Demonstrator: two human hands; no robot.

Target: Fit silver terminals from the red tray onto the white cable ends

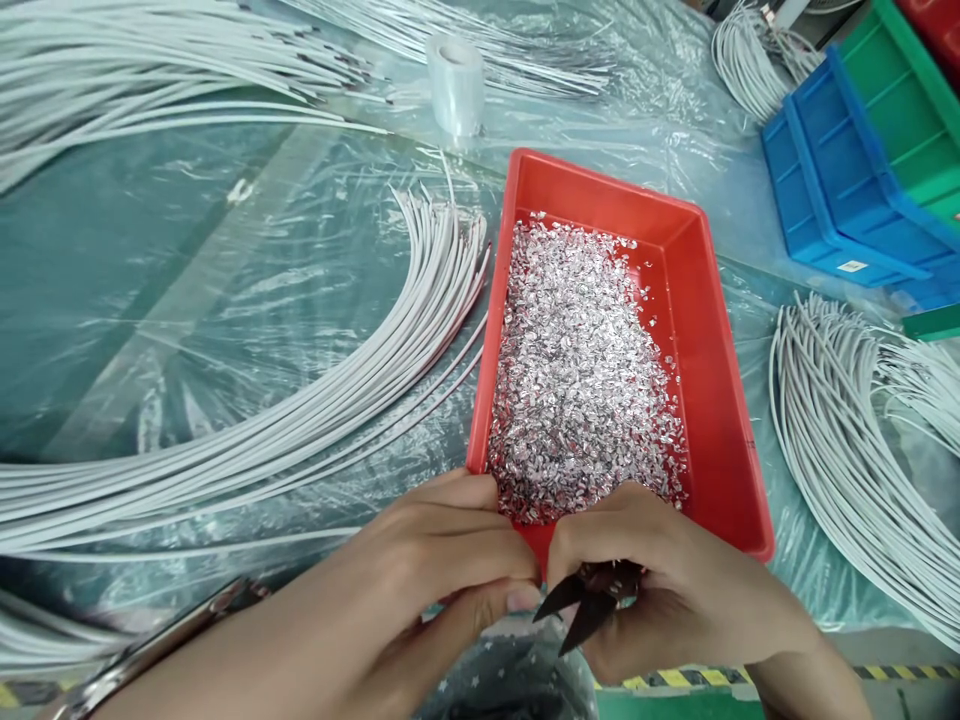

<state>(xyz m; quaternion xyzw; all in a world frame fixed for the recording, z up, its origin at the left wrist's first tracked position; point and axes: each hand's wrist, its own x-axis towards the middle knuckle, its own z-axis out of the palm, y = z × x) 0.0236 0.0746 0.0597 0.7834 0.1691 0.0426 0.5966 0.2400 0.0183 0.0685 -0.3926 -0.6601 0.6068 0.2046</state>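
My right hand (667,575) is wrapped round a pair of dark pliers (589,605), whose two pointed jaws stand apart and point left. My left hand (450,550) is closed beside it, thumb against the curled fingers; whatever it pinches is hidden. One white cable (300,542) runs in from the left and disappears behind that hand. Both hands are at the near edge of a red bin (720,420), which holds a heap of tiny silvery metal pieces (585,360). A bundle of white cables (360,370) curves up along the bin's left side.
More white cables (150,60) lie at the far left, near a roll of clear film (456,85). A coiled cable bundle (832,430) rests to the right. Blue bins (832,180) and a green bin (900,100) stand at the far right. Clear plastic sheeting covers the table (247,280).
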